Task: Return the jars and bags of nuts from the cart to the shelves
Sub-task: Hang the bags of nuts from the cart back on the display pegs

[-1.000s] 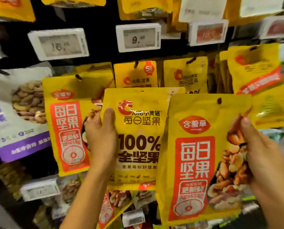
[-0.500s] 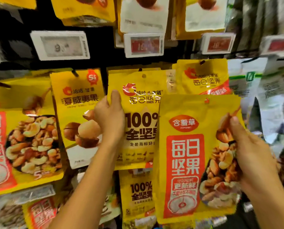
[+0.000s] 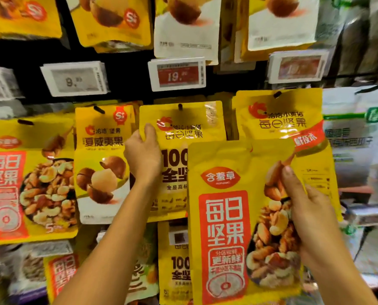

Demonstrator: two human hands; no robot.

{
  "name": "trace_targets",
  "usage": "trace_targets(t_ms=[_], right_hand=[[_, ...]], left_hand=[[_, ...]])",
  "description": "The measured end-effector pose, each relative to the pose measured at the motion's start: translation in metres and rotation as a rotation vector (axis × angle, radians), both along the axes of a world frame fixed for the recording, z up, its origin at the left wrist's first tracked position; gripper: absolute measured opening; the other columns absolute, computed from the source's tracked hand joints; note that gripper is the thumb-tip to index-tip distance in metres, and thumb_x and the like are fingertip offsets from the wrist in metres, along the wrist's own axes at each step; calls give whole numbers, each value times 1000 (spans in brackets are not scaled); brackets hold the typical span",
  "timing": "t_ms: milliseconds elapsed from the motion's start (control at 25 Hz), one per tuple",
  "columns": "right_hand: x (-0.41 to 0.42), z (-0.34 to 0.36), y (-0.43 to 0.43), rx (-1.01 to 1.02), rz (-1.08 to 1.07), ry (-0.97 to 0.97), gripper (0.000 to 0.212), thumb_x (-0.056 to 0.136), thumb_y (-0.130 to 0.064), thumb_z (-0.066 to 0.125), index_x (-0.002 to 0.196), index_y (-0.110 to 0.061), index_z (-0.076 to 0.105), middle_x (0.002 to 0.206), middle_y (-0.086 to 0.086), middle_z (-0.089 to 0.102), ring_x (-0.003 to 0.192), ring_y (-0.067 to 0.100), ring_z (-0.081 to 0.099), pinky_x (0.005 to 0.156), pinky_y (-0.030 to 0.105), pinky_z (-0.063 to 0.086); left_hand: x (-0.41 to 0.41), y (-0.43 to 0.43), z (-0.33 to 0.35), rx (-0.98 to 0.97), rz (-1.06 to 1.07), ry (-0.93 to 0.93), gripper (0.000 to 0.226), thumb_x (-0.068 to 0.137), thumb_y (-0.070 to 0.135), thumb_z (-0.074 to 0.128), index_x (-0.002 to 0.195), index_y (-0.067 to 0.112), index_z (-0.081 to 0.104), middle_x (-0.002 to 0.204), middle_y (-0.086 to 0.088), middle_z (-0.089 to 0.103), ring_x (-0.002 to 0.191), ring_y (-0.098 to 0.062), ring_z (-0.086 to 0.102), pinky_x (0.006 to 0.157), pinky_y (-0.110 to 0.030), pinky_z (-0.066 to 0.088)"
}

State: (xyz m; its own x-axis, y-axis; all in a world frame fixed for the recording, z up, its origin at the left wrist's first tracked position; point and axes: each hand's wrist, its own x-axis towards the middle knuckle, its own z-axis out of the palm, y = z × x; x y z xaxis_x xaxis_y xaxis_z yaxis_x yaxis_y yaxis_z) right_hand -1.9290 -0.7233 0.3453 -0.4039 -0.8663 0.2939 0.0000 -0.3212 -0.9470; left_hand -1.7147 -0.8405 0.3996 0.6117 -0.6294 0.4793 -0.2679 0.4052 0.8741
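A yellow mixed-nut bag is grasped at its right edge by the right grip, with the thumb laid on its front, and is held before the peg rack. A yellow 100% bag is pinched at its upper left edge by the left grip. Its hang hole is seen at a black peg below the red price tag.

Left hand grips the 100% bag, right hand the mixed-nut bag.

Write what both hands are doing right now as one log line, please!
left hand: grips 100% bag by its upper left edge | right hand: holds mixed-nut bag in front
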Motion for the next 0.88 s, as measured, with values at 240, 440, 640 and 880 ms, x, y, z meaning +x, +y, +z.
trace_targets(t_ms=[240,440,640,880], right_hand=[[15,1,-3,7,43,-40,43,65,-70,55,83,-35,73,83,-4,75,89,22,69,86,47,51],[52,12,-8,-26,127,-16,37,71,-64,54,82,-35,74,86,-9,75,87,10,70,80,36,50],[136,22,-19,-40,259,43,64,69,-71,52,106,-22,69,104,8,72,103,20,65,95,47,48],[266,38,-31,-155,413,172,52,85,-60,40,70,-13,57,46,-16,49,49,-4,47,52,12,36]], left_hand=[[0,5,-9,101,-93,-150,28,100,35,39,94,11,53,84,0,56,80,-19,54,70,-27,42],[38,76,-30,-124,-271,-154,28,95,46,41,95,25,61,90,18,65,85,-1,60,74,-18,46],[93,141,-34,-37,-508,26,37,81,63,41,79,44,73,81,14,74,78,-3,70,66,-21,55],[217,135,-14,2,-162,20,39,86,49,45,64,29,70,60,6,70,52,-4,66,46,-14,49]])
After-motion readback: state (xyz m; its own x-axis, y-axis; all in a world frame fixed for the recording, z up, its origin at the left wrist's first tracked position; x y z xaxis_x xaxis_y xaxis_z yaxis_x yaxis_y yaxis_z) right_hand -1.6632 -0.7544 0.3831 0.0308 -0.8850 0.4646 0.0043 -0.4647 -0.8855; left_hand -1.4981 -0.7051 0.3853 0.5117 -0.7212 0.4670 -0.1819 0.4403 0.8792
